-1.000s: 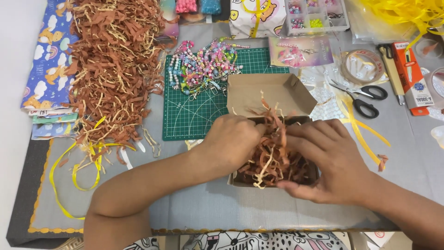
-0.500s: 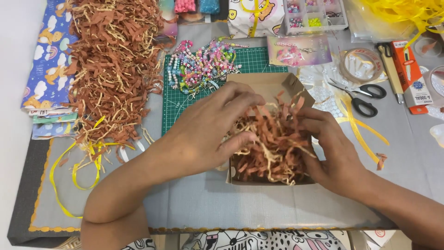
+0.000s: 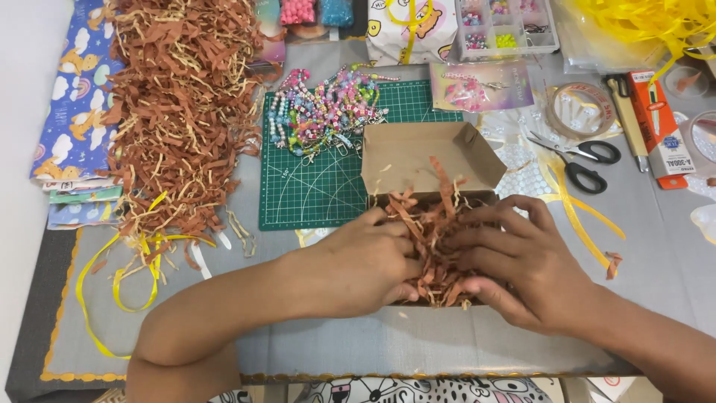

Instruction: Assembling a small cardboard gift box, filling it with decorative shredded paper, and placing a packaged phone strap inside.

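**Head view: box mostly packed with shred**

My left hand (image 3: 369, 261) and right hand (image 3: 522, 265) lay curled over the brown paper shred (image 3: 436, 246), pressing it into the open cardboard box (image 3: 425, 153). The filling looked nearly seated; the lid stood open, and a big heap of shred (image 3: 183, 112) sat unused.

two hands (image 3: 447, 261), one box (image 3: 425, 153), one scissors (image 3: 578, 160)

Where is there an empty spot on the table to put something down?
The bare grey table shows right of the right hand, below the scissors. The lower left of the green mat is free too, and so is the front edge under the arms. It is crowded along the back, and by the paper shred pile on the left.
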